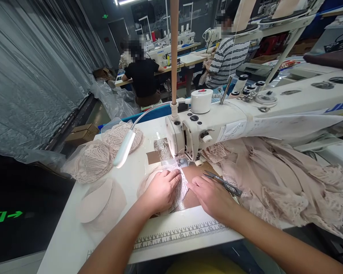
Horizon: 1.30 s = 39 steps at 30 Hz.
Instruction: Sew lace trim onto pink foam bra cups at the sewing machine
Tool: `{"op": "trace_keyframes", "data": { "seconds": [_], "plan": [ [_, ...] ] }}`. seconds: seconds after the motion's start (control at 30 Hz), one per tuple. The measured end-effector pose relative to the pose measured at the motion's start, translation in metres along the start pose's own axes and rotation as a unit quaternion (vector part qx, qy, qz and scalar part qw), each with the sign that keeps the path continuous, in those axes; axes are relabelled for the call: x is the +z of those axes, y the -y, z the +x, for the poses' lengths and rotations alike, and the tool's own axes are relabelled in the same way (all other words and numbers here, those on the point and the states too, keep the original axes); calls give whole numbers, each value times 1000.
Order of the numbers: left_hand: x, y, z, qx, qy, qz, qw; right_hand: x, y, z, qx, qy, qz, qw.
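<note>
My left hand [163, 190] rests on a piece of pale pink lace fabric [183, 188], its fingers bent and gripping the cloth just in front of the sewing machine's needle area. My right hand [211, 196] pinches the right edge of the same lace between thumb and forefinger. The sewing machine head [185, 133] stands over the far edge of the lace, whose end under the presser foot is hard to make out. Dark scissors [224, 183] lie beside my right knuckles, blades pointing left.
Lace cups [93, 160] and smooth beige cups [101, 205] lie at left. A white lamp [124, 150] hangs over the table on a bent neck. Gathered beige lace garments [271, 175] are heaped at right. A ruler strip [183, 234] runs along the front edge. Two people sit behind.
</note>
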<state>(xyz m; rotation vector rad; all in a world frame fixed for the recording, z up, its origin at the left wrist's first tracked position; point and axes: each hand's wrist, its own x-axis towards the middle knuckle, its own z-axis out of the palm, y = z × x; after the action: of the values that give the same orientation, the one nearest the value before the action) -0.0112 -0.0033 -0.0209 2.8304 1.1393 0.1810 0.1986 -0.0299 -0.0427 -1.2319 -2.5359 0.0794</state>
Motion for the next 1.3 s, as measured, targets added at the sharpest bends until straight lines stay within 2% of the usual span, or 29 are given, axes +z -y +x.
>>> {"op": "trace_keyframes", "data": {
  "seconds": [0.2, 0.37, 0.7, 0.87, 1.07, 1.3],
  "plan": [
    [1, 1, 0, 20, 4, 27, 999, 6, -1, -2, -9, -35, 2, 999],
    [2, 2, 1, 15, -8, 14, 1000, 4, 0, -1, -11, -23, -3, 1000],
    [-1, 21, 10, 37, 16, 51, 998, -14, 0, 20, 26, 89, -1, 996],
    [0, 34, 17, 36, 27, 61, 997, -14, -4, 36, 34, 128, -16, 991],
    [-3, 41, 22, 27, 27, 61, 997, -4, -8, 39, 41, 111, -21, 993],
    [1, 32, 12, 50, -8, 12, 999, 0, -10, 38, 35, 81, -22, 996]
  ]
}}
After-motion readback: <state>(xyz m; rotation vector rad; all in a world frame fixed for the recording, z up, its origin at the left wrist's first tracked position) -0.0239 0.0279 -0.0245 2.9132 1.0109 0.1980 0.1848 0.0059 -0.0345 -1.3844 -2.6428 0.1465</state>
